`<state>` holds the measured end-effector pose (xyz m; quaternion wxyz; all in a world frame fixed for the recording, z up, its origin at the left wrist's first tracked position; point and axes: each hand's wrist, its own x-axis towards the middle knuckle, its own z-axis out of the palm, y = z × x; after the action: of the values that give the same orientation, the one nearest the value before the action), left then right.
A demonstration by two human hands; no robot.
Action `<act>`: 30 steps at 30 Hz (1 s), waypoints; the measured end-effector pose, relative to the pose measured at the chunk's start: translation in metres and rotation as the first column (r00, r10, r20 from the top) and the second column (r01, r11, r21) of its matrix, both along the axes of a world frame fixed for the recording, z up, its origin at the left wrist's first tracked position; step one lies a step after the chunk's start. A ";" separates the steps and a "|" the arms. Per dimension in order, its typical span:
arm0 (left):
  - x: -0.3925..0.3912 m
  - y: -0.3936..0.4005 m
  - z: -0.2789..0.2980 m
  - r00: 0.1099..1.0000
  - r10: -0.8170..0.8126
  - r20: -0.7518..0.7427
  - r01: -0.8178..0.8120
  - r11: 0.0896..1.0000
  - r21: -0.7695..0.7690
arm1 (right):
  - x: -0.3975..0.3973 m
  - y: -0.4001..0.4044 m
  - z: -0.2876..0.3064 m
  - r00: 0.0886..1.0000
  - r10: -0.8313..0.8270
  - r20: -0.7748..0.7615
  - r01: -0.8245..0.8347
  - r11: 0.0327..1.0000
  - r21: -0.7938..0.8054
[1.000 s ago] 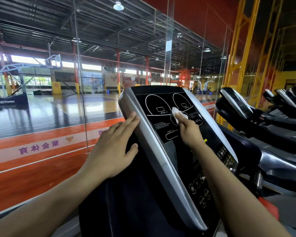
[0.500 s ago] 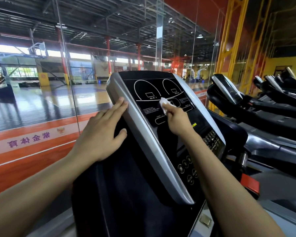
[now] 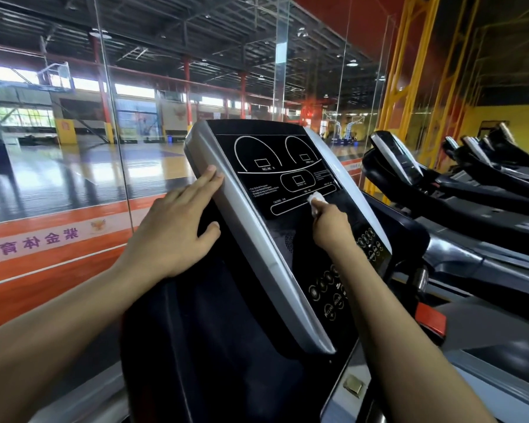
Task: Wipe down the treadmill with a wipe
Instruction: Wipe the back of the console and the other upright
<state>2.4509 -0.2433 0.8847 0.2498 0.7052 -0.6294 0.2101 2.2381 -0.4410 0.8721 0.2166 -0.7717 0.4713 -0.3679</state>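
Now: One Wipe, Two Hands on the Console

Only one wipe (image 3: 315,199) shows, a small white wad pressed against the black panel (image 3: 275,190) of the treadmill (image 3: 257,239), just below the lower oval display outline and at the right end of the long thin outline. The right hand (image 3: 330,224) pinches it in a curled grip, knuckles up, with the forearm reaching in from the lower right across the rows of round buttons (image 3: 330,294).

The left hand (image 3: 171,230) lies flat along the console's left side, its grip spread: fingers straight and together, tips resting on the silver rim (image 3: 251,227), thumb angled out on the dark back of the housing. Its forearm comes in from the lower left.

On the panel, three display outlines can be counted: two arched ones at the top and one oval below them. Small print beside them is too fine to read.

To the right stands a row of further treadmills (image 3: 409,166); at least three consoles can be made out before they blur together. Glass panes (image 3: 110,117) stand ahead, with a sports court (image 3: 74,172) behind them and an orange strip (image 3: 43,239) with purple characters at their foot.
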 end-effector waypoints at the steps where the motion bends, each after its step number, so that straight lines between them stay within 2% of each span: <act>1: 0.000 0.000 0.000 1.000 0.000 0.007 0.000 1.000 -0.001 | -0.001 0.000 0.004 1.000 -0.011 0.008 0.011 1.000 0.023; 3: 0.002 -0.002 0.001 1.000 0.011 0.012 -0.011 1.000 0.003 | 0.001 0.015 0.005 1.000 0.004 -0.002 -0.004 1.000 -0.031; 6: 0.001 -0.003 -0.001 1.000 0.004 0.026 -0.005 1.000 0.006 | 0.002 0.074 -0.013 0.991 0.135 -0.015 -0.135 0.955 -0.263; 9: 0.000 -0.002 0.001 0.997 0.013 0.076 -0.011 1.000 -0.024 | -0.003 0.104 -0.031 0.966 0.260 -0.020 -0.251 0.905 -0.344; 11: -0.003 0.001 0.002 0.987 -0.024 0.161 0.029 0.999 -0.032 | -0.009 0.080 -0.030 0.982 0.182 -0.051 -0.189 0.940 -0.286; 14: -0.006 0.000 0.002 0.927 -0.120 0.356 0.104 0.993 0.062 | -0.019 0.028 -0.015 0.978 -0.035 -0.207 0.011 0.993 -0.119; 17: -0.007 -0.001 0.002 0.926 -0.143 0.349 0.116 0.989 0.097 | -0.025 0.000 -0.004 0.965 -0.128 -0.230 0.114 0.991 -0.071; 19: -0.006 -0.002 0.003 0.933 -0.139 0.333 0.116 0.989 0.086 | -0.024 0.004 -0.005 0.978 -0.110 -0.180 0.101 0.993 -0.059; 21: -0.006 -0.002 0.005 0.934 -0.144 0.327 0.120 0.989 0.091 | -0.021 0.034 -0.015 0.986 -0.074 -0.150 0.057 0.991 -0.117; 24: -0.006 -0.003 0.005 0.933 -0.148 0.329 0.127 0.988 0.085 | -0.020 0.090 -0.032 0.971 0.018 -0.239 -0.092 0.949 -0.302; 26: -0.006 -0.003 0.005 0.931 -0.152 0.333 0.131 0.988 0.084 | -0.024 0.104 -0.039 0.962 0.023 -0.273 -0.130 0.916 -0.379; 28: -0.007 -0.003 0.005 0.929 -0.159 0.333 0.140 0.987 0.079 | -0.027 0.094 -0.037 0.953 0.001 -0.304 -0.125 0.913 -0.387; 30: -0.006 -0.003 0.004 0.930 -0.159 0.333 0.143 0.987 0.070 | -0.023 0.073 -0.027 0.916 -0.062 -0.397 -0.067 0.951 -0.303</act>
<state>2.4445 -0.2459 0.8886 0.1382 0.6137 -0.7197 0.2939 2.2152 -0.3678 0.8456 -0.0080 -0.8557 0.4408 -0.2709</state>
